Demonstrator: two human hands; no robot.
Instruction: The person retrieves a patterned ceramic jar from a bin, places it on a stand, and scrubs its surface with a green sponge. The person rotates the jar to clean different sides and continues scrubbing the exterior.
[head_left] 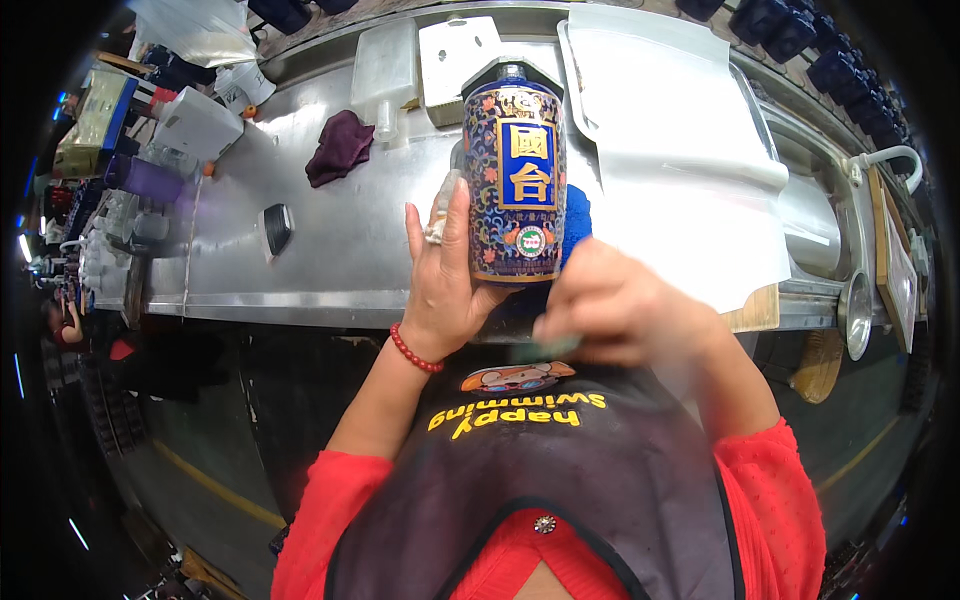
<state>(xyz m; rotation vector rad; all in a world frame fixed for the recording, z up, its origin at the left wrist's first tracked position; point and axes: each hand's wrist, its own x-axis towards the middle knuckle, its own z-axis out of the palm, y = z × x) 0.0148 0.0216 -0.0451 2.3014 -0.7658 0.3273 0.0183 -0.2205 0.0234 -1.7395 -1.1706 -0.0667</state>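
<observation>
Steel workbench (330, 240) with white sheet (680, 150) and purple rag (340, 145). Upright blue ornate bottle (515, 180), long axis vertical, clasped by left hand (445, 280) with fingers wrapped around its side; right hand (615, 305), curled at its base, pinches a greenish cloth (555, 347).

The bottle (515, 180) is dark blue with many small orange and gold flowers and a blue and gold label. The cloth (339, 147) is dark purple. The worktop (330, 240) is silver-grey. The bracelet (412, 351) is red.
</observation>
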